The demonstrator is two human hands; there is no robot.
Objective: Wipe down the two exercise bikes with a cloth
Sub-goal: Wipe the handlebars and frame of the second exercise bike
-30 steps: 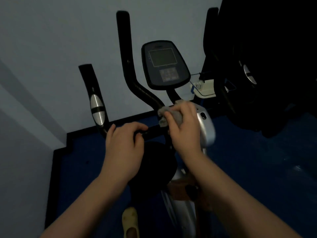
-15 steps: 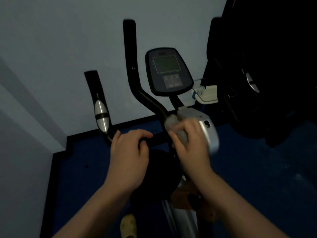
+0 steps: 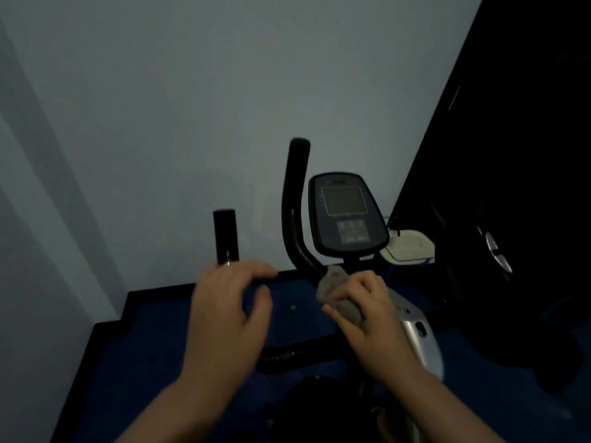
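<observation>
The near exercise bike stands before me, with its black handlebar (image 3: 292,212), dark console (image 3: 347,219) and silver housing (image 3: 419,334). My right hand (image 3: 374,318) grips a crumpled grey cloth (image 3: 335,282), held against the foot of the handlebar upright just below the console. My left hand (image 3: 227,311) hovers in front of the left handle (image 3: 225,238), its fingers loosely curled with nothing in them. It stays clear of the crossbar (image 3: 287,354) below. The second bike (image 3: 499,251) is a dark shape at the right, mostly lost in shadow.
A pale wall rises close behind the bike. Blue floor (image 3: 144,346) with a black skirting edge lies below. A white container (image 3: 409,247) sits on the floor between the two bikes. The room is dim.
My left hand has let go of the handlebar and lifted up. The right hand with the cloth stays by the foot of the upright. My view has tilted upward.
</observation>
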